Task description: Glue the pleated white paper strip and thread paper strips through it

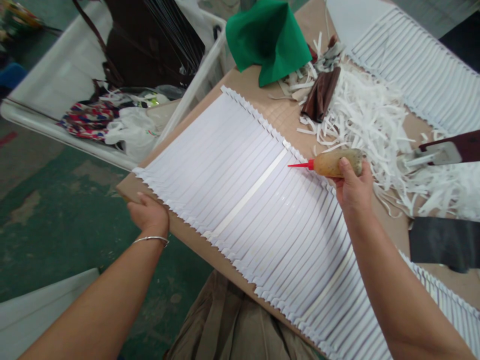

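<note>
My right hand is closed around a squeeze glue bottle with yellowish, stained sides and a red tapered nozzle. The nozzle points left, its tip over overlapping white strips laid in a long, stepped row. One cream-coloured strip stands out across that row. Small shiny spots show on the strips below the nozzle. At the near left corner, my left hand grips the edge of the brown-covered table, its fingers partly hidden beneath.
Shredded white strips pile up beyond the row, beside a brown scrap and green sheet. A dark-handled tool and black piece lie right. Another strip row is behind. A white bin adjoins the table's left.
</note>
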### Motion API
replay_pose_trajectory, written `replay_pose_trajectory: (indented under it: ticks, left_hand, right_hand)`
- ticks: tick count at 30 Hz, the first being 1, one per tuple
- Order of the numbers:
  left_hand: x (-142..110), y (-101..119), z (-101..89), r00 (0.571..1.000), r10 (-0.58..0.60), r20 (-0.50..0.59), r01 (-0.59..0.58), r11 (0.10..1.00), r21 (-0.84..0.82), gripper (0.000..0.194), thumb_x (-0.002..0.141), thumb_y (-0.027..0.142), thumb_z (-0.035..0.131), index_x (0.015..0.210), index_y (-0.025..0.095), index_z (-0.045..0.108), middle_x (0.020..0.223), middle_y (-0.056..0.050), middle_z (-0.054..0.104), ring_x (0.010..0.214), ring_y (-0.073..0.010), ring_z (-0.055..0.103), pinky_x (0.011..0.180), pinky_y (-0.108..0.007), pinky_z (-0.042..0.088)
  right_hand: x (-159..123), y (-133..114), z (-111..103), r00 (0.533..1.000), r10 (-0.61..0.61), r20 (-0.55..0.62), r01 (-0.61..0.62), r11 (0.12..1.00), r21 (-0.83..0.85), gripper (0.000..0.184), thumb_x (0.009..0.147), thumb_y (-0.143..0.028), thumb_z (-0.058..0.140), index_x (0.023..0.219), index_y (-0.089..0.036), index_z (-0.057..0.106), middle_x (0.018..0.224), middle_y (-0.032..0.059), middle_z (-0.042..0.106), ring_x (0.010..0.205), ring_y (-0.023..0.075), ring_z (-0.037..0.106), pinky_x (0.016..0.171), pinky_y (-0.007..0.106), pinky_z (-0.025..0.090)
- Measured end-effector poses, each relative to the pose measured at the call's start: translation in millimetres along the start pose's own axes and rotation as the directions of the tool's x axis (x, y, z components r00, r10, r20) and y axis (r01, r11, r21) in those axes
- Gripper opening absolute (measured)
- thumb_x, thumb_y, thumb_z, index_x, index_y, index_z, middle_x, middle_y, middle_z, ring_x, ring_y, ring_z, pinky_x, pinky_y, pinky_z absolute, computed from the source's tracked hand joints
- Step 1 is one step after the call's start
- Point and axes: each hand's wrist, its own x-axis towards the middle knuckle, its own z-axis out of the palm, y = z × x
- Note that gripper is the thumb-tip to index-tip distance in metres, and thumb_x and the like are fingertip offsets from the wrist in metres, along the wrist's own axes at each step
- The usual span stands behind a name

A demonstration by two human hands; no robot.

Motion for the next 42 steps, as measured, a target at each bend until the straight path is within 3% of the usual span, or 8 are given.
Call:
replay_pose_trajectory:
  ticks: [8,14,19,26,35,42]
  left_hand:
    - [1.7,-5.7,2.7,0.999,0.035,-0.008,-0.036,0.999,-0.031,0.041,0.109,0.042,0.037,0.113,0.006,0.057,0.131,-0.034,0.064,0.128,-0.0426,0.063,0.109,-0.058,0.046]
    - [-0.8,-2.4,1.7,1.000,0.022,-0.006,-0.022,0.998,-0.054,0.037,0.110,0.039,0.038,0.113,0.006,0.056,0.132,-0.033,0.063,0.129,-0.0407,0.062,0.111,-0.057,0.044]
    - [-1.0,-3.1,2.9,0.999,0.035,-0.003,-0.035,0.997,-0.066,0.034,0.111,0.036,0.038,0.111,0.007,0.054,0.132,-0.033,0.063,0.127,-0.0371,0.064,0.111,-0.055,0.045]
    - [-4.0,-2.2,1.0,0.999,0.030,0.021,-0.028,0.994,-0.101,0.039,0.112,0.038,0.036,0.117,0.004,0.055,0.132,-0.033,0.064,0.128,-0.0383,0.063,0.110,-0.053,0.044]
    - [-9.3,3.6,-5.2,0.998,0.022,0.066,-0.013,0.990,-0.144,0.039,0.113,0.036,0.035,0.120,0.001,0.052,0.139,-0.038,0.057,0.134,-0.0356,0.059,0.112,-0.052,0.039]
    - [-9.7,3.5,-5.7,0.999,0.019,0.051,-0.011,0.988,-0.153,0.036,0.112,0.038,0.039,0.115,0.004,0.053,0.137,-0.038,0.059,0.131,-0.0356,0.061,0.111,-0.051,0.040]
  right_hand:
    - [-42.8,-6.6,1.1,0.998,0.054,0.028,-0.054,0.999,0.008,0.051,0.069,-0.040,0.092,0.108,-0.026,0.064,0.101,-0.0035,0.065,0.090,0.0132,0.065,0.082,0.032,0.060]
    - [-81.0,-7.4,4.3,0.995,0.089,0.045,-0.090,0.996,0.012,0.052,0.069,-0.039,0.093,0.111,-0.025,0.066,0.102,-0.0024,0.065,0.090,0.0128,0.063,0.087,0.032,0.057]
    - [-112.9,0.4,1.7,0.995,0.096,0.014,-0.095,0.991,-0.093,0.057,0.070,-0.042,0.091,0.118,-0.027,0.065,0.108,-0.0010,0.065,0.097,0.0147,0.063,0.096,0.036,0.055]
    - [-160.5,15.3,-6.1,0.992,0.015,0.122,0.027,0.941,-0.336,0.065,0.078,-0.050,0.083,0.135,-0.028,0.060,0.127,0.0047,0.064,0.115,0.0220,0.062,0.108,0.045,0.050]
    - [-220.3,-0.2,12.7,0.974,0.022,0.226,0.089,0.879,-0.469,0.064,0.080,-0.046,0.084,0.138,-0.031,0.060,0.129,0.0047,0.063,0.115,0.0239,0.062,0.105,0.045,0.052]
    - [-232.0,0.3,9.5,0.922,-0.116,0.370,0.287,0.847,-0.449,0.074,0.075,-0.042,0.087,0.142,-0.033,0.057,0.136,0.0074,0.061,0.126,0.0291,0.059,0.109,0.050,0.052]
